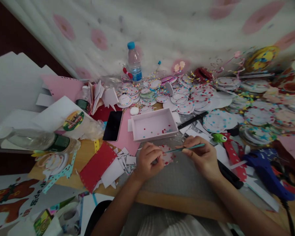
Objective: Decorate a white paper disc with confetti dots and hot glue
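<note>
Behind both hands, shallow pink tray (154, 125) holding scattered confetti dots (159, 130)

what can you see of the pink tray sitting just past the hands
The pink tray is a shallow rectangular box with low upright walls, pale pink inside and out, looking like card or thin plastic. It is open on top and lies flat on the table, slightly askew. Small coloured dots, red, blue and yellow, are scattered over its floor. It rests partly on a pink sheet, with a black phone lying to one side. Neither hand touches it.
</note>
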Tool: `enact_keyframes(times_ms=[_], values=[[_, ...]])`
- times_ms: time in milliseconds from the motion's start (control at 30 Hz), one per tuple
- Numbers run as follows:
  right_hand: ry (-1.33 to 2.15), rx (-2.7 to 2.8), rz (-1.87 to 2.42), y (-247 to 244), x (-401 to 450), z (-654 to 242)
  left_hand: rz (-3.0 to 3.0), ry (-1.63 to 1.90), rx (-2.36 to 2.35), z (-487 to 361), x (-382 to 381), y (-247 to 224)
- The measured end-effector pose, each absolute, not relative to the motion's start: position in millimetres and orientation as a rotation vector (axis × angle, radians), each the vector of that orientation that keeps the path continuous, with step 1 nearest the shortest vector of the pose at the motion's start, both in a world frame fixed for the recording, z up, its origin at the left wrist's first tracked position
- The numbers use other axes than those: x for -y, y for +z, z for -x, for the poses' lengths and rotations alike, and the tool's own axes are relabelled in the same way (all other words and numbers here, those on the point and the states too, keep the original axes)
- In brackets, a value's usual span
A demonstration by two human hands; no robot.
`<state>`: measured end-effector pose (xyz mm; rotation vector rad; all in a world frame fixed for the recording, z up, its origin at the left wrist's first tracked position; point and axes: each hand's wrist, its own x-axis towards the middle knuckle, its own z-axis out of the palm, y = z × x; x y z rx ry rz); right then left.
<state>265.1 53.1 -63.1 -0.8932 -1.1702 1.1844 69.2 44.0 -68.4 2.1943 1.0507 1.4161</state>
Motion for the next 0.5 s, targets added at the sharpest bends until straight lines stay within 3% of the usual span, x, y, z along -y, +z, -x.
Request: enact_keyframes(times_ms=[500], values=[[1.203, 1.115, 0.909, -61.1, -53.9, -266.1, -2.173, 1.390, -1.106, -69.0, -40.5, -66.0]])
